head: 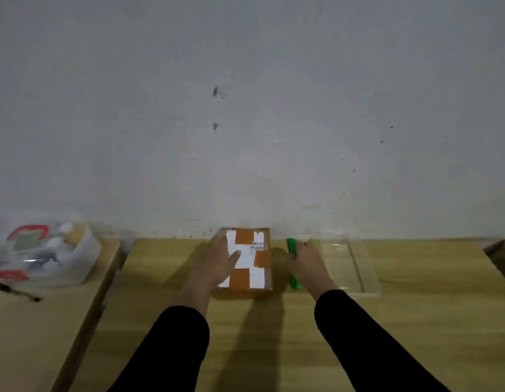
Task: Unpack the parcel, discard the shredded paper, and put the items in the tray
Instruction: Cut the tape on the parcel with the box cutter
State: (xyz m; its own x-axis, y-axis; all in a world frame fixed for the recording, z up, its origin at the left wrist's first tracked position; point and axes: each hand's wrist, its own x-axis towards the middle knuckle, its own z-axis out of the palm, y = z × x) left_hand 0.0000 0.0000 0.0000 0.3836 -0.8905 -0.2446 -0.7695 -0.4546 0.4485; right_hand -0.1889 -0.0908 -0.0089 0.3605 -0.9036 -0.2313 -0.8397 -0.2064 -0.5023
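Parcel (247, 261) sealed, at the bench's (415, 321) far edge. Left hand (221, 260) spread flat on its top; right hand (307, 263) laid over a green tool (293, 263), grip unclear. Likely risks: blade slipping toward the steadying fingers, cutting contents. Clear tray (356, 267) beside it hard to make out; tool's blade hidden.

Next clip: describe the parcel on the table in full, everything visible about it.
The parcel is a small brown cardboard box, still closed, lying flat on the wooden table close to the wall. Its top carries white label patches and brown tape; a small printed code shows, too blurred to read. The left hand rests flat on its top left part. The right hand is beside it, not touching, on a green tool. A clear tray sits further right.
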